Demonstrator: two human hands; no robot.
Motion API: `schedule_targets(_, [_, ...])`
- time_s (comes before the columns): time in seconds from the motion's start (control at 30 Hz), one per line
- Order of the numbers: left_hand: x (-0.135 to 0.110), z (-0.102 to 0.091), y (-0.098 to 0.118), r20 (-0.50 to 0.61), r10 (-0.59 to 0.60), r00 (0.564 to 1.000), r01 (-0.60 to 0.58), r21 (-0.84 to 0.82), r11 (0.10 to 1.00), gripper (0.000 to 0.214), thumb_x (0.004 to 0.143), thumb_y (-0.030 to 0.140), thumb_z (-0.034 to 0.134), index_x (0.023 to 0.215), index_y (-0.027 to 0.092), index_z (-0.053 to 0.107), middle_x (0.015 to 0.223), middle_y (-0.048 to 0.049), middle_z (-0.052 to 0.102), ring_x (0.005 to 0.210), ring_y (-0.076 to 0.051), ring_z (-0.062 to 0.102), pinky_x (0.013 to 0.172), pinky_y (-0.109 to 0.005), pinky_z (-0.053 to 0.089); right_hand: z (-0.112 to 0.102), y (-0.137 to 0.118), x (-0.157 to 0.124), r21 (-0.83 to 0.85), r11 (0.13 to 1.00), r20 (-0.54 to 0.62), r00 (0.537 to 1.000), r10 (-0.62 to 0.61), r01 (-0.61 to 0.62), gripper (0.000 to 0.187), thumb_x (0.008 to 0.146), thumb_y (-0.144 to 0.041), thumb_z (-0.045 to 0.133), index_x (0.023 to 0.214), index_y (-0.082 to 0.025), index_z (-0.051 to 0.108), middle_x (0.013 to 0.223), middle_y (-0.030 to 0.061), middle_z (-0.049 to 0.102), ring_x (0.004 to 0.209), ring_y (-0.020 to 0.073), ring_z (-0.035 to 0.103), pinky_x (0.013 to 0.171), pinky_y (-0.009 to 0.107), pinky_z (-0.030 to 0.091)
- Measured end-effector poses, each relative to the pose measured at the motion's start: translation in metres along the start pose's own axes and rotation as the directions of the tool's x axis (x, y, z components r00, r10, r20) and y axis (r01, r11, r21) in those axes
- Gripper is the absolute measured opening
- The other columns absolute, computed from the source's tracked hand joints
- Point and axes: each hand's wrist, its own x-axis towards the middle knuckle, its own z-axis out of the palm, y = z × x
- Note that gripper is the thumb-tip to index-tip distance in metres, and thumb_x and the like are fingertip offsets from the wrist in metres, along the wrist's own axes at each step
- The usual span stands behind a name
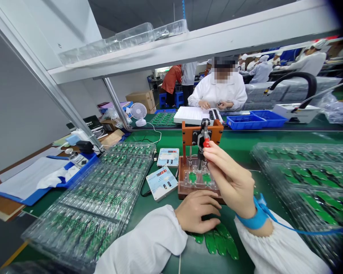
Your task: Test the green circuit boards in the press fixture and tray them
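Observation:
An orange-brown test jig [188, 135] stands on the green bench, with two small green circuit boards [199, 177] seated under its clear plate. My right hand [231, 179] is raised and pinches the red knob of the jig's lever [206, 144]; a blue wrist strap is on that wrist. My left hand [197, 211] rests curled on the bench in front of the jig, lying over several loose green boards [220, 239]. Whether its fingers grip one of them is hidden.
Clear blister trays of green boards lie stacked at left [97, 198] and right [311, 179]. Two small meter boxes [162, 182] sit left of the jig. A blue tray with white cloth [40, 179] lies far left. A person in white works across the bench [217, 91].

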Motion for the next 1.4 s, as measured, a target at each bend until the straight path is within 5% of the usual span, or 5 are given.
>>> schedule_targets(0.27, [0.018,-0.062,0.009,-0.555,-0.122,0.823,0.182,0.055,0.982,0.026,0.101,0.036,0.051,0.079,0.022,0.054,0.078,-0.0051,0.074,0.086,-0.022,0.072,0.082,-0.042,0.058,0.002,0.002,-0.004,0.069,0.998,0.004,1.000,0.015,-0.015,0.062,0.095,-0.001,0.058,0.145,-0.039,0.057,0.148,-0.0054,0.060,0.143,0.0253,0.052,0.123,0.048,0.045])
schedule_targets(0.4, [0.025,-0.128,-0.037,-0.204,-0.550,0.810,0.585,0.201,0.786,0.023,0.097,0.041,0.058,0.097,0.020,0.068,0.111,-0.0105,0.074,0.112,-0.028,0.067,0.103,-0.048,0.051,0.003,0.002,-0.003,0.076,0.997,0.015,1.000,0.010,-0.011,0.064,0.096,-0.001,0.056,0.147,-0.038,0.055,0.151,-0.0050,0.058,0.146,0.0243,0.049,0.124,0.047,0.044])
schedule_targets(0.57, [0.027,-0.163,-0.083,0.357,-0.882,0.307,0.530,0.706,0.470,0.115,0.063,0.061,0.086,0.159,0.021,0.036,0.172,-0.0156,0.013,0.158,-0.045,0.004,0.126,-0.060,0.018,0.005,0.003,-0.003,0.054,0.998,-0.010,0.999,-0.040,0.040,0.063,0.095,0.000,0.056,0.149,-0.035,0.053,0.150,-0.0027,0.058,0.146,0.0245,0.049,0.122,0.047,0.046])
schedule_targets(0.63, [0.029,-0.162,-0.088,0.388,-0.894,0.222,0.462,0.766,0.447,0.125,0.062,0.066,0.084,0.164,0.023,0.025,0.173,-0.0132,0.001,0.157,-0.045,-0.004,0.126,-0.060,0.014,0.005,0.004,-0.003,0.051,0.998,0.000,0.999,-0.047,0.046,0.064,0.096,-0.001,0.056,0.149,-0.035,0.052,0.150,-0.0016,0.058,0.146,0.0253,0.048,0.122,0.048,0.047])
schedule_targets(1.4, [0.008,-0.182,-0.104,0.435,-0.875,0.212,0.474,0.737,0.481,0.134,0.061,0.076,0.079,0.166,0.022,0.016,0.172,-0.0146,-0.005,0.157,-0.046,-0.004,0.126,-0.062,0.011,0.006,0.005,-0.004,0.035,0.997,0.003,0.998,-0.063,0.063,0.065,0.096,-0.002,0.056,0.151,-0.035,0.049,0.151,-0.0010,0.057,0.148,0.0248,0.046,0.122,0.047,0.046])
